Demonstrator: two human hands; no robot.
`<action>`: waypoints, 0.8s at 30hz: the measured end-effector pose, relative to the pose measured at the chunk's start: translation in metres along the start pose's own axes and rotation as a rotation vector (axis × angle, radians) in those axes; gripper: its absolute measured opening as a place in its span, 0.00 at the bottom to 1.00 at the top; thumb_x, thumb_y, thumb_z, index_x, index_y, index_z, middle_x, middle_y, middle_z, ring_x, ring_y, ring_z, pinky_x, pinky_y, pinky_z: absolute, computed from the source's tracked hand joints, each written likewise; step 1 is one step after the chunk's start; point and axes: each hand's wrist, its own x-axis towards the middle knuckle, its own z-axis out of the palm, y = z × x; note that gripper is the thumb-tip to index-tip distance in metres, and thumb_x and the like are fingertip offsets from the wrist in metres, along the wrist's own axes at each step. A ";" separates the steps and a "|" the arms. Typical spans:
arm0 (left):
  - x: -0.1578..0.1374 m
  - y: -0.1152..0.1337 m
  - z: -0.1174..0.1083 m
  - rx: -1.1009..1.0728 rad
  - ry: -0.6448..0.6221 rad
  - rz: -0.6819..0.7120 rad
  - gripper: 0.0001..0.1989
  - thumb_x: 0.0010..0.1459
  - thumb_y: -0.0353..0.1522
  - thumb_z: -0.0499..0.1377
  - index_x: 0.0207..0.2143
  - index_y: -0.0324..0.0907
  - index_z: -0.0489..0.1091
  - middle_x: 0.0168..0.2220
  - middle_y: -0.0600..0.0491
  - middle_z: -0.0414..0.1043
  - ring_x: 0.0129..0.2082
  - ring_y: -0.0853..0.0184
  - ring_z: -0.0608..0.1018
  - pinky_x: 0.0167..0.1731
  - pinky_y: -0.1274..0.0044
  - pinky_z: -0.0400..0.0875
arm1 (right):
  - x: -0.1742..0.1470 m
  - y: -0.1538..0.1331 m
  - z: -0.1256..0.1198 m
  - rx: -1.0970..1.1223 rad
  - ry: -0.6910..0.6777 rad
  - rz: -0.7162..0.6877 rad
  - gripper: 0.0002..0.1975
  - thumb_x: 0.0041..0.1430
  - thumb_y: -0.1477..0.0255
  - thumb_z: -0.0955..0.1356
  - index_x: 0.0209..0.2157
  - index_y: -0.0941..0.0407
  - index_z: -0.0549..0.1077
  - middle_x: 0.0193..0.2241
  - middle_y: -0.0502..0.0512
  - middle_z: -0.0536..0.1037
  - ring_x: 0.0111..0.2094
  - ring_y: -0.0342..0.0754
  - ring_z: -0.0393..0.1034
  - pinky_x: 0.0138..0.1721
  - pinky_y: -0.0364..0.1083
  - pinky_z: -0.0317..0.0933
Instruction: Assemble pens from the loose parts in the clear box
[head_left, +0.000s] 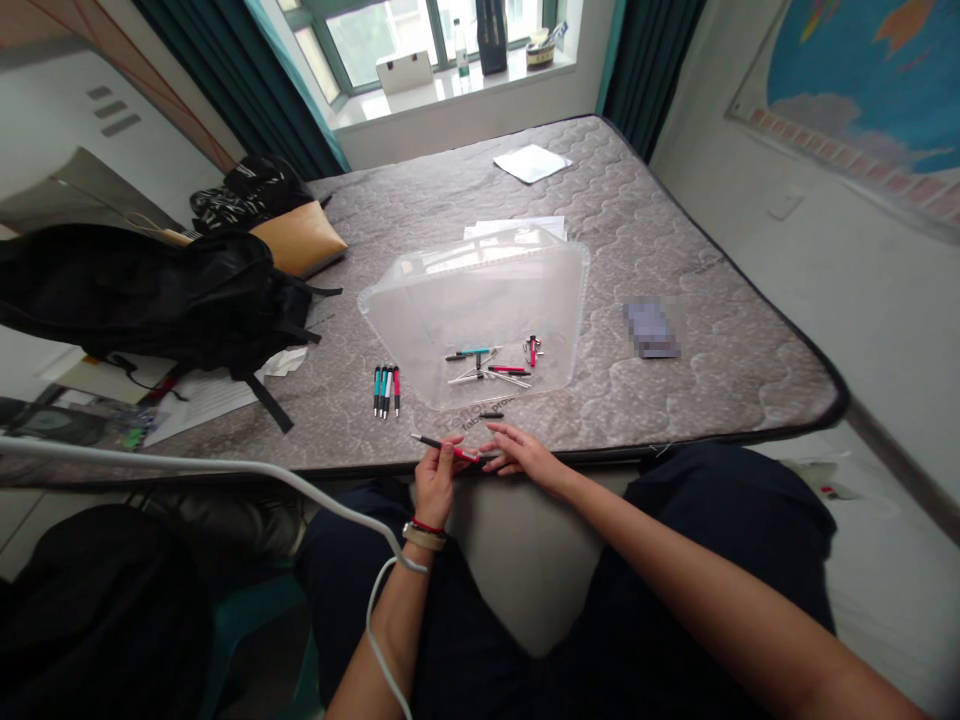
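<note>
In my left hand (436, 482) is a pen (466, 456) with a red barrel and a black grip, its tip pointing left. My right hand (521, 453) is close to the pen's red end, fingers loosely stretched; whether they touch it I cannot tell. A small black pen part (491, 415) lies on the mattress just beyond my right fingers. Farther off, a clear plastic bin (487, 290) lies with its opening towards me, holding several loose pen parts (510, 371) in red, teal, black and silver. Several pens (386, 390) in teal, white and red lie side by side left of it.
The quilted mattress (600, 410) serves as the work surface. A black backpack (165, 290) and a tan pouch (300, 238) are at left. A blurred phone-like item (651, 328) lies at right, papers (532, 163) at the back. A white cable (300, 487) crosses near my left arm.
</note>
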 end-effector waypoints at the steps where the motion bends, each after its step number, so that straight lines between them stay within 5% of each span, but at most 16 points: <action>1: 0.001 -0.001 -0.002 0.018 0.020 0.022 0.20 0.59 0.46 0.58 0.42 0.38 0.73 0.25 0.52 0.75 0.28 0.68 0.79 0.34 0.75 0.75 | 0.003 0.002 0.000 -0.053 0.038 -0.007 0.24 0.62 0.56 0.64 0.56 0.52 0.65 0.46 0.60 0.77 0.34 0.47 0.77 0.32 0.44 0.68; 4: 0.003 -0.002 -0.012 0.044 0.083 0.054 0.19 0.58 0.47 0.57 0.38 0.39 0.74 0.18 0.59 0.66 0.19 0.73 0.72 0.26 0.79 0.72 | 0.009 0.004 -0.002 -0.148 0.100 -0.025 0.19 0.62 0.57 0.65 0.45 0.56 0.71 0.37 0.58 0.78 0.25 0.44 0.76 0.21 0.39 0.64; 7: 0.006 -0.001 -0.024 0.133 0.174 0.063 0.18 0.56 0.45 0.60 0.38 0.39 0.75 0.22 0.57 0.70 0.20 0.74 0.71 0.23 0.81 0.69 | 0.011 0.003 -0.005 -0.183 0.111 -0.046 0.17 0.61 0.58 0.65 0.41 0.56 0.72 0.35 0.57 0.78 0.23 0.42 0.75 0.19 0.38 0.63; 11: 0.011 0.014 -0.043 0.221 0.257 0.171 0.15 0.48 0.36 0.68 0.39 0.41 0.78 0.40 0.49 0.76 0.41 0.66 0.77 0.43 0.76 0.73 | 0.010 -0.002 -0.009 -0.215 0.122 -0.101 0.15 0.60 0.59 0.66 0.38 0.57 0.72 0.34 0.57 0.78 0.23 0.42 0.74 0.19 0.38 0.64; 14: 0.020 0.038 -0.060 0.236 0.252 0.283 0.12 0.45 0.31 0.69 0.36 0.42 0.78 0.52 0.47 0.71 0.56 0.59 0.70 0.59 0.69 0.62 | 0.010 -0.005 -0.013 -0.229 0.142 -0.126 0.14 0.61 0.60 0.65 0.39 0.57 0.72 0.34 0.57 0.78 0.23 0.42 0.73 0.19 0.39 0.65; 20: 0.066 0.084 -0.093 0.515 0.073 0.377 0.07 0.47 0.29 0.65 0.31 0.46 0.79 0.58 0.51 0.66 0.59 0.56 0.67 0.64 0.64 0.52 | 0.014 -0.006 -0.023 -0.229 0.177 -0.178 0.12 0.60 0.63 0.66 0.36 0.57 0.72 0.32 0.55 0.77 0.23 0.41 0.72 0.18 0.38 0.65; 24: 0.115 0.082 -0.112 0.663 -0.041 0.357 0.09 0.39 0.25 0.65 0.24 0.47 0.79 0.52 0.50 0.73 0.55 0.55 0.71 0.63 0.63 0.54 | 0.017 -0.004 -0.027 -0.219 0.189 -0.169 0.11 0.60 0.63 0.66 0.35 0.58 0.72 0.31 0.56 0.77 0.23 0.42 0.72 0.17 0.39 0.65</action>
